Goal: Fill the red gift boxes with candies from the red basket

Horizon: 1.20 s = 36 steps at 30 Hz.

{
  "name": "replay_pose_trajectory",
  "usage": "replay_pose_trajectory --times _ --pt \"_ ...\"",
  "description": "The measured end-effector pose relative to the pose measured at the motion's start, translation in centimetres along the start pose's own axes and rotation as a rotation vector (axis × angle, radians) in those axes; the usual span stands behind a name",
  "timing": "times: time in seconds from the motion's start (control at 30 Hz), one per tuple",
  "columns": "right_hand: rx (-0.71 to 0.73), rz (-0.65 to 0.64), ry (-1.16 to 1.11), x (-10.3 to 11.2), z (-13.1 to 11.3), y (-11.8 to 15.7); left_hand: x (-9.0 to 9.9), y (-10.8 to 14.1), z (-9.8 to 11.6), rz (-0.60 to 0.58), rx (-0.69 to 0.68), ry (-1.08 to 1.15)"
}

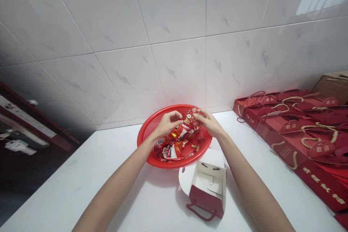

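Over a red plastic basket (143, 130), my left hand (169, 123) and my right hand (208, 122) face each other with bent fingers. Between them is a red packet (194, 117) printed with pale flowers, its two sides pinched by my fingertips. Below, several red and white wrapped snacks (174, 151) lie in the basket. A few loose peanuts (195, 147) rest near its right side. In front of the basket stands an open gift box (208, 192), white inside and red outside, with a red cord handle. No contents show in it.
Rows of red gift boxes (288, 130) with cord handles fill the right side of the white table (108, 159). A cardboard box (333, 85) sits behind them. The tiled wall (176, 69) borders the back, and dark red furniture (35, 116) stands left.
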State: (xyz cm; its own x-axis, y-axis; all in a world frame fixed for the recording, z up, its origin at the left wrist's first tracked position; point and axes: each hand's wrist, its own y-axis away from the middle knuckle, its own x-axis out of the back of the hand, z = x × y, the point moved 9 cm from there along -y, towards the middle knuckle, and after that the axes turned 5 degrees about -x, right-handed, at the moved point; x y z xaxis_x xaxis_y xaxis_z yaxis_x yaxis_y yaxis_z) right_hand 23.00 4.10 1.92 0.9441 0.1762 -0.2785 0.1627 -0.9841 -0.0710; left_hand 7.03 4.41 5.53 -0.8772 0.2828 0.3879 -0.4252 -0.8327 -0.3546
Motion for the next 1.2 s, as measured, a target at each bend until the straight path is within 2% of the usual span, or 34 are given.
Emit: replay_pose_trajectory --times 0.1,0.17,0.27,0.3,0.37,0.53,0.8,1.07,1.2 --pt "0.015 0.010 -0.034 -0.1 -0.2 0.0 -0.6 0.3 -0.3 -0.077 0.060 -0.056" --pt "0.039 0.022 -0.072 -0.1 -0.5 0.0 -1.8 0.8 -1.3 -0.250 0.152 -0.242" --pt "0.057 0.040 -0.088 -0.1 -0.7 0.0 -3.3 2.6 -3.8 -0.601 0.310 -0.635" --pt "0.055 0.042 -0.086 0.0 -0.7 0.0 -3.4 3.1 -4.5 -0.675 0.344 -0.721" --pt "0.051 0.045 -0.077 0.0 -0.5 0.0 -3.6 3.6 -5.2 -0.740 0.373 -0.798" --pt "0.057 0.061 -0.045 0.3 -0.2 -0.2 -4.4 3.8 -4.8 -0.763 0.329 -0.896" --pt "0.097 0.025 -0.011 0.1 -0.4 -0.4 -6.8 3.2 -4.4 -0.696 0.256 -1.052" --pt "0.118 0.015 -0.006 0.1 -0.5 -0.3 -6.8 2.9 -4.5 -0.677 0.173 -0.843" --pt "0.139 0.046 -0.007 0.5 -0.4 -0.5 -5.4 1.7 -2.5 -0.540 0.104 -0.699"
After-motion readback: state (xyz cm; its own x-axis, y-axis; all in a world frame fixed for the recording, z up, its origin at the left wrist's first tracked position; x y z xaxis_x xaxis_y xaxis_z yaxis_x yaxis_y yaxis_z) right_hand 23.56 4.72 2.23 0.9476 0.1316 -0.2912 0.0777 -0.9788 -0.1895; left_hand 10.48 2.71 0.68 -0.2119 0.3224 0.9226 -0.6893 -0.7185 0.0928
